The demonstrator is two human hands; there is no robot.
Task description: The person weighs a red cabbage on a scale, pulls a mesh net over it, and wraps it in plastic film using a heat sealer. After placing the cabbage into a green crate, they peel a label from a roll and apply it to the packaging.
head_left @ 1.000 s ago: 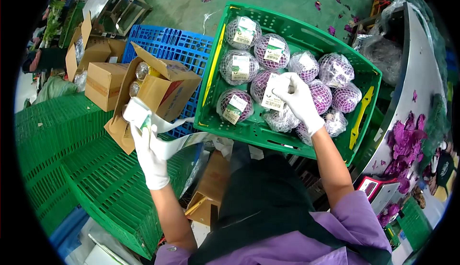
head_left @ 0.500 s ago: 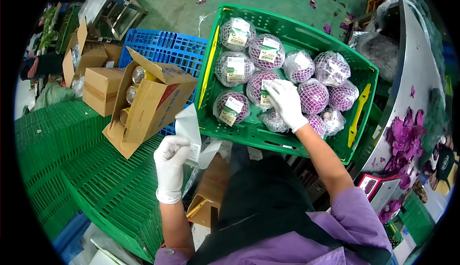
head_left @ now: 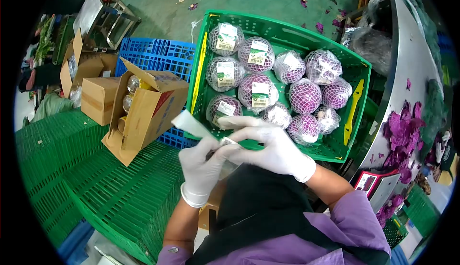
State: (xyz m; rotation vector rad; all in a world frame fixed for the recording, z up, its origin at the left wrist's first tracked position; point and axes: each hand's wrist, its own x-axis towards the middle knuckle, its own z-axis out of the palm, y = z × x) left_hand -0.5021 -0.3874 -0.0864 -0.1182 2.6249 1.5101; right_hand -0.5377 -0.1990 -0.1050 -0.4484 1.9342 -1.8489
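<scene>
Both my hands wear white gloves and meet at the near edge of a green crate (head_left: 268, 25). My left hand (head_left: 197, 169) is closed on a white strip of labels (head_left: 190, 124), whose free end sticks up to the left. My right hand (head_left: 275, 150) pinches at the same strip, beside the left fingertips; its exact grip is partly hidden. Inside the crate lie several red cabbages in white netting. The cabbages on the left, such as the labelled cabbage (head_left: 249, 95), carry white and green labels. A cabbage on the right (head_left: 305, 97) shows no label.
To the left, an open cardboard box (head_left: 153, 114) holds wrapped rolls, near a blue pallet (head_left: 163, 49). Stacked green crates (head_left: 110, 183) stand at lower left. On the right are a metal table (head_left: 400, 49) with purple leaves (head_left: 405, 131) and a red-edged scale (head_left: 369, 183).
My right hand has left the labelled cabbage in the middle and come back to my left hand. That cabbage's label now lies uncovered. My left hand has moved right with the strip.
</scene>
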